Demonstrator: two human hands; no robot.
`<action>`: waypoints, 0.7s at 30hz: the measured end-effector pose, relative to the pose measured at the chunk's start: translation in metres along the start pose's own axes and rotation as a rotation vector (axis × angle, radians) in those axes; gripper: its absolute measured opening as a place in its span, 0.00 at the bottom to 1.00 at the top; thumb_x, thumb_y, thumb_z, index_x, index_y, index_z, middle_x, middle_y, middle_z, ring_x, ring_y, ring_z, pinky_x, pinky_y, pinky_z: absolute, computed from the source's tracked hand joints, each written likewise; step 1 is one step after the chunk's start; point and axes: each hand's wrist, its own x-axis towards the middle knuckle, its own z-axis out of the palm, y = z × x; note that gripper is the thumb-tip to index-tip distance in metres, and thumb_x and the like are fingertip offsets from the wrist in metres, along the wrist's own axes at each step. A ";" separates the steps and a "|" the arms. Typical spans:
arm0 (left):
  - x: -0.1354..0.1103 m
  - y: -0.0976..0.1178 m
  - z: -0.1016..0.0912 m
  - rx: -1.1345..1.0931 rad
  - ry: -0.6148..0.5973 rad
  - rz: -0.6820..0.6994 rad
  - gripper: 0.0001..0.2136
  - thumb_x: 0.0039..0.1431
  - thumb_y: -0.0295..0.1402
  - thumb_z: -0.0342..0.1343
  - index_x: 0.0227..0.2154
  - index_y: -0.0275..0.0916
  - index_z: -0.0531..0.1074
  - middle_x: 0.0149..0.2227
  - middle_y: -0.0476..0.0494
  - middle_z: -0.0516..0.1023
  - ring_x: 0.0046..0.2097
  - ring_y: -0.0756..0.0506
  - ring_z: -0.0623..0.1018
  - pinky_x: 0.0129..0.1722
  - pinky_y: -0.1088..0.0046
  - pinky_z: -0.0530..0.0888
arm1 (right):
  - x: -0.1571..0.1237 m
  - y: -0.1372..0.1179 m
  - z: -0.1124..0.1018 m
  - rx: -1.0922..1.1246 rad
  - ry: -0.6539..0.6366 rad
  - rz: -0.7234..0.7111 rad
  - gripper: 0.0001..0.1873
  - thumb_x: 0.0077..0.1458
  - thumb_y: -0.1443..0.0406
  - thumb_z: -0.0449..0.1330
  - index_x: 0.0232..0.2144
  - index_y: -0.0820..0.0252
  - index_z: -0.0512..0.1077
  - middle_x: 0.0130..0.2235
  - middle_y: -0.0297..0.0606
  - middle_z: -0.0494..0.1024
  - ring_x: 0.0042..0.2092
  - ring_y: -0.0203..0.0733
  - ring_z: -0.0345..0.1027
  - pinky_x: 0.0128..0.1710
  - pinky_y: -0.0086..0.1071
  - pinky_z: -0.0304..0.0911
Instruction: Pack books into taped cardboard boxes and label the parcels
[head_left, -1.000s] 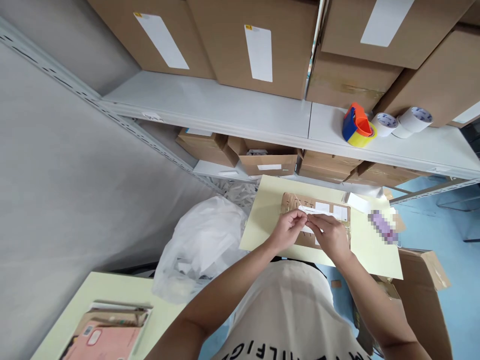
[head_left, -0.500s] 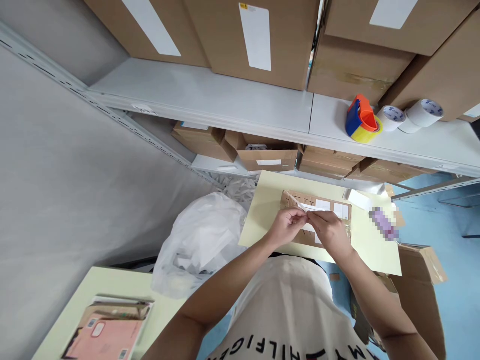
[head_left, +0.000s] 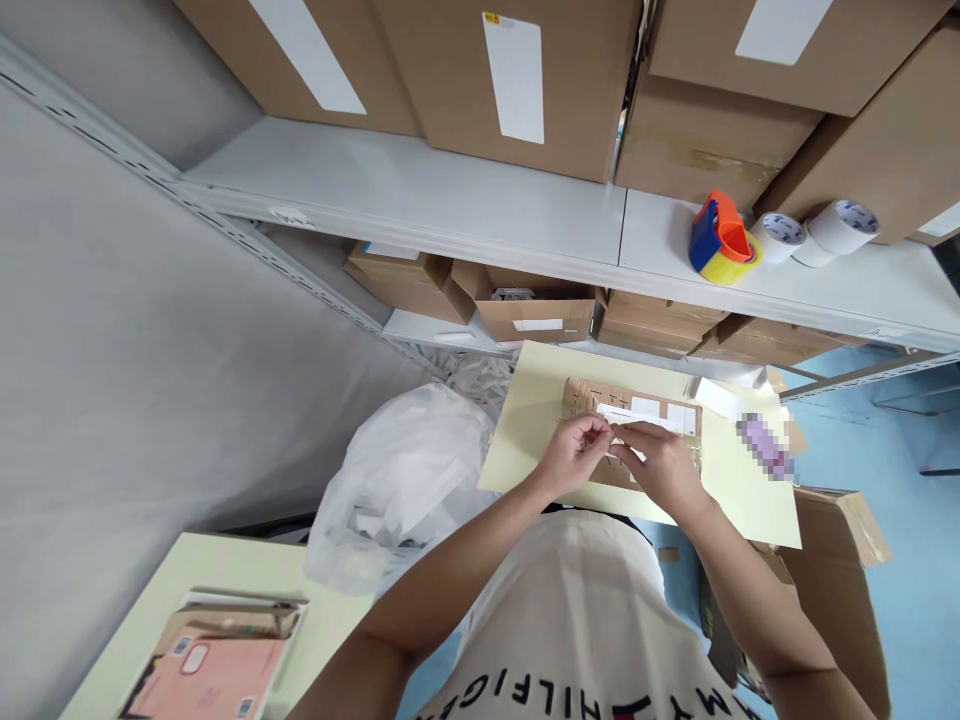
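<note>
My left hand (head_left: 576, 455) is closed in a pinch above the cardboard box (head_left: 573, 396). Whatever lies between its fingertips is too small to make out. My right hand (head_left: 664, 468) meets it fingertip to fingertip, its index finger stretched and its thumb held apart below. Flat on the pale yellow table (head_left: 517, 440), the taped box bears several white labels (head_left: 682, 418) and dark printed marks. Both hands cover the middle and near side of its top. Just beyond my fingers shows a narrow white strip (head_left: 637, 417); whether it is loose or stuck down I cannot tell.
A white box (head_left: 716, 398) and a blurred purple item (head_left: 765, 446) lie on the table's right. Left stands a plastic bag (head_left: 405, 470) of white scraps. The shelf (head_left: 450, 195) holds cartons, a tape dispenser (head_left: 721, 240) and tape rolls (head_left: 780, 236). An open carton (head_left: 832, 600) stands right.
The thin pale strip that stuck up from my fingertips no longer shows there. My right thumb has moved down, away from its index finger. My left hand stays nearly in place.
</note>
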 end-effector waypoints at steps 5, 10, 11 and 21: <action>-0.002 0.003 -0.007 0.143 -0.070 0.162 0.10 0.62 0.36 0.52 0.26 0.39 0.69 0.29 0.46 0.73 0.33 0.48 0.73 0.34 0.73 0.70 | -0.001 -0.002 -0.006 0.301 -0.005 0.221 0.11 0.61 0.58 0.60 0.34 0.51 0.82 0.35 0.38 0.84 0.37 0.46 0.80 0.35 0.36 0.74; 0.000 0.005 -0.010 0.267 -0.153 0.269 0.10 0.64 0.34 0.48 0.26 0.40 0.66 0.29 0.46 0.72 0.34 0.48 0.73 0.36 0.71 0.70 | -0.002 -0.001 -0.006 0.480 -0.082 0.422 0.12 0.57 0.55 0.61 0.34 0.52 0.83 0.36 0.38 0.85 0.40 0.48 0.80 0.41 0.38 0.74; 0.000 0.005 -0.010 0.282 -0.168 0.276 0.10 0.64 0.33 0.48 0.26 0.40 0.66 0.29 0.46 0.72 0.34 0.48 0.73 0.36 0.71 0.70 | -0.003 0.000 -0.004 0.517 -0.074 0.470 0.12 0.56 0.55 0.61 0.33 0.53 0.82 0.35 0.38 0.85 0.39 0.48 0.80 0.41 0.39 0.74; 0.028 -0.006 -0.027 0.023 -0.148 -0.185 0.10 0.56 0.37 0.51 0.24 0.42 0.58 0.20 0.55 0.63 0.24 0.52 0.68 0.26 0.75 0.65 | 0.002 0.029 0.020 0.895 0.096 0.779 0.17 0.52 0.49 0.62 0.26 0.56 0.69 0.23 0.32 0.75 0.26 0.37 0.71 0.30 0.33 0.68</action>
